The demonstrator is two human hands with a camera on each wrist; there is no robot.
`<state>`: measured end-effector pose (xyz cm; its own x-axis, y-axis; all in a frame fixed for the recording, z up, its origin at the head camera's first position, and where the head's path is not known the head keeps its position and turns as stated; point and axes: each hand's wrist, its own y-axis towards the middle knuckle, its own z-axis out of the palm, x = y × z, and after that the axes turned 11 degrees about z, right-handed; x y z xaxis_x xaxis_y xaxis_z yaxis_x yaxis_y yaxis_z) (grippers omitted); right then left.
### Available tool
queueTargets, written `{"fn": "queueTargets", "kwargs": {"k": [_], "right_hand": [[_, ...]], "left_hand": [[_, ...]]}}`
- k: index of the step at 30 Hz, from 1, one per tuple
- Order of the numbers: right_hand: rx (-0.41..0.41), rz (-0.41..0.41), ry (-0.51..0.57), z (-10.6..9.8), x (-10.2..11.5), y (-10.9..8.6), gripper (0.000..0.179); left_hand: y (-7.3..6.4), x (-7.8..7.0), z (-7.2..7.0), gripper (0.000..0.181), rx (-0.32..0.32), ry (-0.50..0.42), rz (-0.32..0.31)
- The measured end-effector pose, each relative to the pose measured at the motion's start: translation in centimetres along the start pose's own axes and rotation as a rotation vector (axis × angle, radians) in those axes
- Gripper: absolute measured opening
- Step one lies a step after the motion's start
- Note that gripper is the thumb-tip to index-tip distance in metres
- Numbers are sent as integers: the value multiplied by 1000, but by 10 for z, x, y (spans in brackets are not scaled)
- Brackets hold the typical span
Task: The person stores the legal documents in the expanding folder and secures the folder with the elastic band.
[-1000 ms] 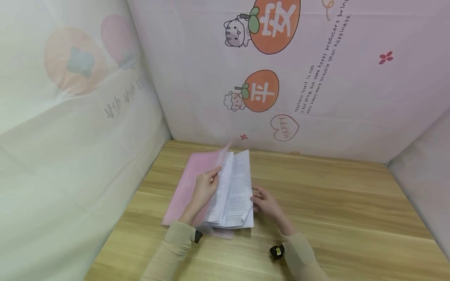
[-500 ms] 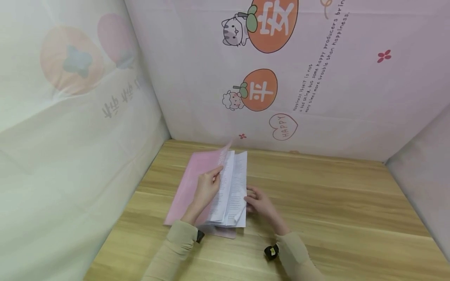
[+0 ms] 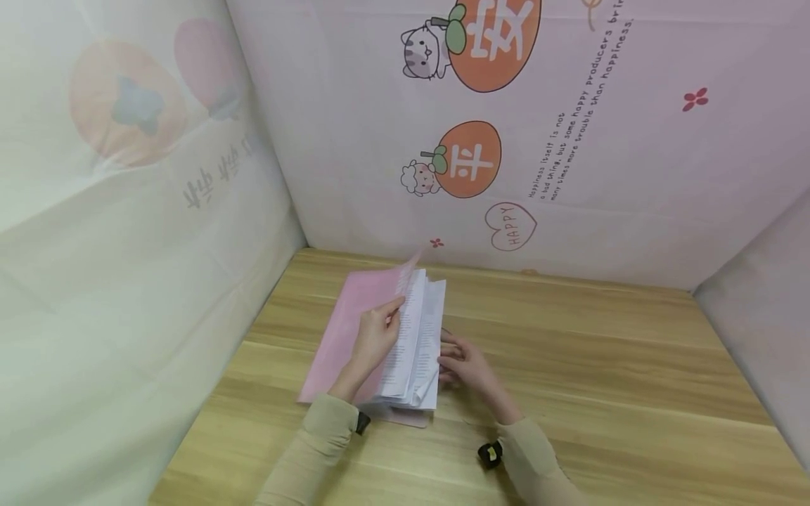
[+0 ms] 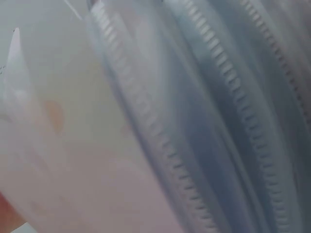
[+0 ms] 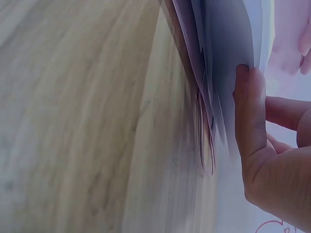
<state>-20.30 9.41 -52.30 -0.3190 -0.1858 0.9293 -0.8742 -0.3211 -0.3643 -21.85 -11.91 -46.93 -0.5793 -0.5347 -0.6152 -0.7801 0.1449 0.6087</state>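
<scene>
A pink folder (image 3: 356, 309) lies on the wooden table, its translucent cover lifted toward the right. Printed paper sheets (image 3: 427, 344) stand fanned out inside it, with one lower corner curled. My left hand (image 3: 375, 336) pinches the free edge of the cover between thumb and fingers. From the right, my right hand (image 3: 467, 365) pinches the outer edge of the sheets, and some of its fingers are hidden behind them. In the right wrist view, fingertips (image 5: 250, 82) meet the sheet edges close up. Blurred translucent plastic with ribbed strips (image 4: 233, 87) fills much of the left wrist view.
The wooden table (image 3: 569, 351) extends to the right of the folder. A printed cloth wall (image 3: 588, 232) rises along its back edge, with pale cloth walls at the left and right. Each wrist carries a small black camera (image 3: 490, 455).
My right hand has shifted left with the outer sheets, so the fan of paper has narrowed. My left hand keeps its pinch on the cover and has moved slightly right.
</scene>
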Motion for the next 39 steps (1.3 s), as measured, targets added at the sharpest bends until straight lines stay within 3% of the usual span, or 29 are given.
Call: {"fn": "queueTargets", "kwargs": {"k": [8,23,39], "right_hand": [[27,-27,22,8,0,6,56],[-69,7,49,25,0,9,48],[-31,-30,50,36,1,18,44]], "left_hand": [[0,-3,2,34,-5,-16,-11],[0,-4,2,33,-15,7,18],[-1,-5,4,33,0,-22,-19]]}}
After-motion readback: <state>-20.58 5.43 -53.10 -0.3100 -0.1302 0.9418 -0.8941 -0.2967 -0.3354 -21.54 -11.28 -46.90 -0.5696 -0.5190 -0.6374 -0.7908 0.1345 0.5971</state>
